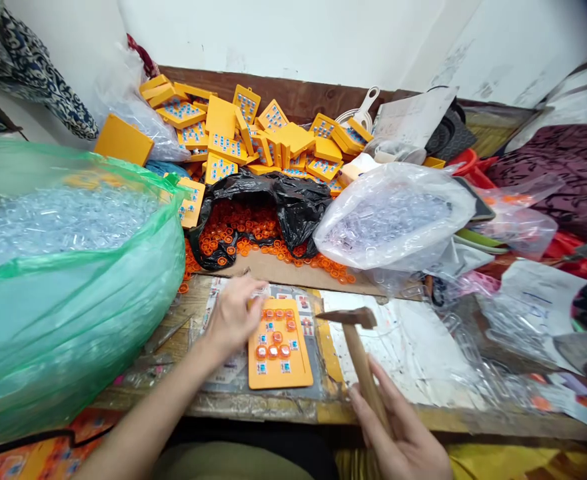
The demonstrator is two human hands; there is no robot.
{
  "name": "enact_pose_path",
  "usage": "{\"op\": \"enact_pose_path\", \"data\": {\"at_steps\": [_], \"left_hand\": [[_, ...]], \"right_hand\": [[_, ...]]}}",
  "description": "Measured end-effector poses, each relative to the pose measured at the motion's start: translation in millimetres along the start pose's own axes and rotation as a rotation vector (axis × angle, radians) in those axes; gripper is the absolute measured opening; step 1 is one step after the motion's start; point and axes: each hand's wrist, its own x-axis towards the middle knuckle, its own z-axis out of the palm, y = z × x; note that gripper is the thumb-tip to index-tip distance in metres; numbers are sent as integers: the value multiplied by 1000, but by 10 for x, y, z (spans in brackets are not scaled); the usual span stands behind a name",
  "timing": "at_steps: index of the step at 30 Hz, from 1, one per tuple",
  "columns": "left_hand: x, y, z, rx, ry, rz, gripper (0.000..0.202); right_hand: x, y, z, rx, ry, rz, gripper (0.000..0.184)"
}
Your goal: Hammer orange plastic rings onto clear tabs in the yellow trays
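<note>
An orange plastic board [279, 347] with small blue squares and several orange rings lies flat on the bench in front of me. My left hand [234, 315] rests on its upper left corner, fingers curled against the board's edge. My right hand [398, 437] grips the wooden handle of a small hammer [357, 343], whose metal head hangs just right of the board.
A big green bag of clear plastic parts [68, 267] fills the left. A black bag of orange rings [253, 227] and a clear bag [393, 213] sit behind the board. A heap of orange boards [253, 133] lies against the wall. Clutter crowds the right.
</note>
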Motion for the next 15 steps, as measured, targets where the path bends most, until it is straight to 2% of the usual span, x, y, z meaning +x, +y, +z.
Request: {"op": "enact_pose_path", "data": {"at_steps": [3, 6, 8, 11, 15], "left_hand": [[527, -266, 36, 106, -3, -57, 16], [808, -397, 131, 124, -82, -68, 23], [826, -392, 195, 113, -152, -51, 27], [729, -330, 268, 88, -226, -4, 24], [660, -276, 300, 93, -225, 22, 18]], "right_hand": [[116, -82, 92, 166, 74, 170, 67], [184, -162, 139, 290, 59, 231, 77], [200, -183, 140, 344, 50, 239, 79], [209, -180, 129, 370, 43, 251, 80], [231, -185, 136, 382, 15, 275, 83]]}}
